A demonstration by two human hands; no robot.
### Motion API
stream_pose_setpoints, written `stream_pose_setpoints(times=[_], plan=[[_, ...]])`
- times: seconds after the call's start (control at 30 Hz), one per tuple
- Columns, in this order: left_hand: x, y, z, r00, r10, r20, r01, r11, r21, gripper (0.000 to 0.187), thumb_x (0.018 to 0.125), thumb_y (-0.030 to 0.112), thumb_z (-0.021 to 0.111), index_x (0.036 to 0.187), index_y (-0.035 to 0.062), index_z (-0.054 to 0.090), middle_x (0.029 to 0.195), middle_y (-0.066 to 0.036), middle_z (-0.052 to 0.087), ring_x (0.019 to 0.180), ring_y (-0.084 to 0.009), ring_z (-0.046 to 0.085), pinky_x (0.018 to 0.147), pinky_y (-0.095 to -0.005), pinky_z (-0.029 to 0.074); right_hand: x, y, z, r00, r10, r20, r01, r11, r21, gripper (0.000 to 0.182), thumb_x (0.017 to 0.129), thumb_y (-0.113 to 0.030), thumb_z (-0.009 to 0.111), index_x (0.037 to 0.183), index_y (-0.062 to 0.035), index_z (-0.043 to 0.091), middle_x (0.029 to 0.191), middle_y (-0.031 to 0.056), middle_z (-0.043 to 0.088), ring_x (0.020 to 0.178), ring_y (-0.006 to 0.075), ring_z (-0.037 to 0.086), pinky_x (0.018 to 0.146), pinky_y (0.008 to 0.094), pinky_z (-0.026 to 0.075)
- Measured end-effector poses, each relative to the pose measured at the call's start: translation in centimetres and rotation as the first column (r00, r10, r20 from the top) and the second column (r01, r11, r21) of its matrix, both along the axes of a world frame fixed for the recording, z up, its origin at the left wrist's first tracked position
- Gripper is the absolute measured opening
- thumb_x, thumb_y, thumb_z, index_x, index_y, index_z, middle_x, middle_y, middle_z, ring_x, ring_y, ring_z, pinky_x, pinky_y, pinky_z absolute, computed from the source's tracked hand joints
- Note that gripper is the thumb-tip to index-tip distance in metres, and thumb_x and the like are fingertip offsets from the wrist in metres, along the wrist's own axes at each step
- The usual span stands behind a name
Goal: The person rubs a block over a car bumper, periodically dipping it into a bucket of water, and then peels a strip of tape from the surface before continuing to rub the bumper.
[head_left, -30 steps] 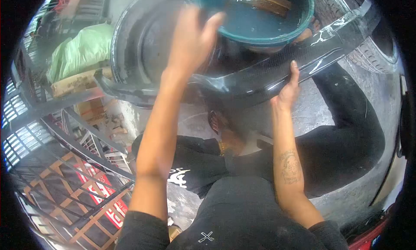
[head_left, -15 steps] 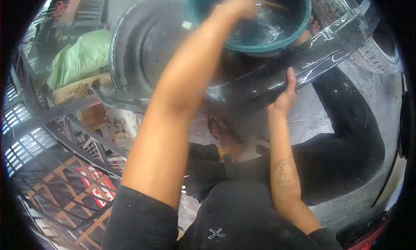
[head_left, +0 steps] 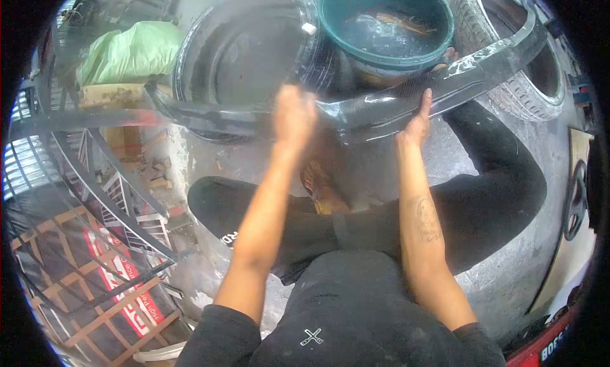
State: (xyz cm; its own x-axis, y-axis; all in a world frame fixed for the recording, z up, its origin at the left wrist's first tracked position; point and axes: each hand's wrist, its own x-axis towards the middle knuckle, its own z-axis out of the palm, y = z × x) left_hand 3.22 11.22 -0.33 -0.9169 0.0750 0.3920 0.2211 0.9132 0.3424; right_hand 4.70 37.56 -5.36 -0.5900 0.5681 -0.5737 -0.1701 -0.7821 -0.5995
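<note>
A long, curved, glossy black panel (head_left: 375, 113) with a woven pattern lies crosswise in front of me, over the tire edges. My right hand (head_left: 416, 125) holds its near edge, thumb up along the surface and the other fingers hidden beneath. Over the panel's left-middle part is my left hand (head_left: 295, 116), closed and blurred; whatever it may hold cannot be made out. Beyond the panel stands a green bucket (head_left: 386, 65) with liquid and some brownish pieces inside.
One tire (head_left: 190, 62) lies behind the panel at left, another (head_left: 527, 100) at right. A small white block (head_left: 309, 28) sits on the left tire. Further left are a green bag (head_left: 130, 55) and metal racks (head_left: 108, 176). My bent legs flank the panel's near side.
My left hand has come down from the bucket to the panel. The bucket and tires appear lower and further right in view, while my right hand keeps its hold on the panel.
</note>
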Motion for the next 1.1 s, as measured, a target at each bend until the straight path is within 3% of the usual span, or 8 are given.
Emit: stream_pose_setpoints(times=[0.1, 0.27, 0.43, 0.5, 0.7, 0.83, 0.97, 1.1], plan=[[2.0, 2.9, 1.2, 0.984, -0.17, 0.051, 0.165, 0.983, 0.087, 0.027, 0.1, 0.024, 0.069, 0.1, -0.0001, 0.058, 0.103, -0.023, 0.06, 0.096, -0.047, 0.063, 0.085, -0.0543, 0.051, 0.0, -0.3, 1.1, 0.998, -0.057, -0.021, 0.057, 0.998, 0.028, 0.065, 0.09, -0.042, 0.087, 0.128, 0.0083, 0.069, 0.122, 0.0126, 0.074, 0.101, 0.0253, 0.073, 0.093, 0.0408, 0.06], [-0.4, -0.1, 1.5, 0.997, -0.038, 0.061, 0.038, 0.999, -0.005, 0.021, 0.1, 0.021, 0.066, 0.1, 0.0014, 0.058, 0.101, -0.022, 0.059, 0.093, -0.0453, 0.063, 0.085, -0.0552, 0.052, -0.5, 0.0, 0.1, 0.987, -0.088, -0.131, 0.086, 0.996, -0.019, 0.062, 0.09, -0.037, 0.089, 0.127, 0.0087, 0.069, 0.12, 0.0135, 0.075, 0.099, 0.0265, 0.074, 0.088, 0.0408, 0.062], [0.5, 1.6, 2.6, 0.974, -0.173, 0.145, 0.174, 0.985, 0.01, 0.023, 0.099, 0.021, 0.067, 0.093, 0.0017, 0.056, 0.096, -0.021, 0.058, 0.094, -0.0438, 0.062, 0.081, -0.0526, 0.052, -0.3, 0.2, -0.3, 0.995, -0.034, 0.093, 0.035, 0.999, -0.007, 0.076, 0.085, -0.046, 0.09, 0.127, 0.0132, 0.067, 0.123, 0.0179, 0.073, 0.1, 0.0284, 0.074, 0.089, 0.0406, 0.062], [-0.9, -2.5, 3.1, 0.989, 0.0, 0.151, -0.001, 1.0, 0.006, 0.021, 0.099, 0.018, 0.068, 0.094, 0.001, 0.057, 0.096, -0.021, 0.057, 0.092, -0.0445, 0.062, 0.079, -0.0531, 0.051, 0.4, 0.1, 1.0, 0.98, -0.033, 0.196, 0.033, 0.999, 0.001, 0.08, 0.084, -0.048, 0.09, 0.128, 0.0144, 0.067, 0.124, 0.019, 0.073, 0.101, 0.0282, 0.073, 0.089, 0.0403, 0.062], [1.1, 1.8, 2.6, 0.965, -0.204, 0.164, 0.2, 0.979, 0.037, 0.025, 0.101, 0.02, 0.068, 0.095, 0.0005, 0.054, 0.096, -0.022, 0.056, 0.092, -0.0468, 0.06, 0.08, -0.0543, 0.049, 0.0, 0.0, 0.1, 0.995, -0.028, 0.091, 0.027, 1.0, 0.01, 0.078, 0.087, -0.046, 0.087, 0.13, 0.016, 0.065, 0.125, 0.0207, 0.072, 0.102, 0.0283, 0.073, 0.089, 0.0408, 0.062], [-0.6, -0.6, 2.0, 0.994, -0.029, 0.106, 0.045, 0.987, -0.154, 0.022, 0.101, 0.018, 0.067, 0.096, 0.0007, 0.054, 0.097, -0.021, 0.056, 0.09, -0.0463, 0.06, 0.078, -0.0543, 0.049, -0.1, 0.2, 0.4, 0.994, -0.018, 0.107, 0.02, 0.999, -0.025, 0.08, 0.087, -0.047, 0.087, 0.128, 0.0174, 0.065, 0.124, 0.0209, 0.072, 0.102, 0.0269, 0.073, 0.09, 0.039, 0.061], [1.6, 2.2, 3.0, 0.947, -0.224, 0.228, 0.221, 0.974, 0.042, 0.025, 0.102, 0.021, 0.068, 0.096, 0.0004, 0.054, 0.096, -0.021, 0.055, 0.09, -0.0463, 0.059, 0.079, -0.0533, 0.049, 0.3, 0.3, 0.0, 0.954, 0.004, 0.299, -0.018, 0.999, 0.046, 0.081, 0.086, -0.05, 0.087, 0.126, 0.0182, 0.066, 0.122, 0.0205, 0.073, 0.102, 0.0264, 0.073, 0.091, 0.0374, 0.061], [-0.8, -0.9, 2.7, 0.986, -0.002, 0.169, 0.037, 0.978, -0.207, 0.023, 0.102, 0.02, 0.067, 0.097, 0.0008, 0.056, 0.101, -0.024, 0.059, 0.093, -0.0468, 0.061, 0.08, -0.0535, 0.05, -0.2, 0.2, 1.0, 0.982, -0.044, 0.181, 0.039, 0.999, 0.034, 0.08, 0.087, -0.05, 0.086, 0.124, 0.0178, 0.067, 0.12, 0.0191, 0.074, 0.1, 0.0258, 0.073, 0.09, 0.0368, 0.061]])
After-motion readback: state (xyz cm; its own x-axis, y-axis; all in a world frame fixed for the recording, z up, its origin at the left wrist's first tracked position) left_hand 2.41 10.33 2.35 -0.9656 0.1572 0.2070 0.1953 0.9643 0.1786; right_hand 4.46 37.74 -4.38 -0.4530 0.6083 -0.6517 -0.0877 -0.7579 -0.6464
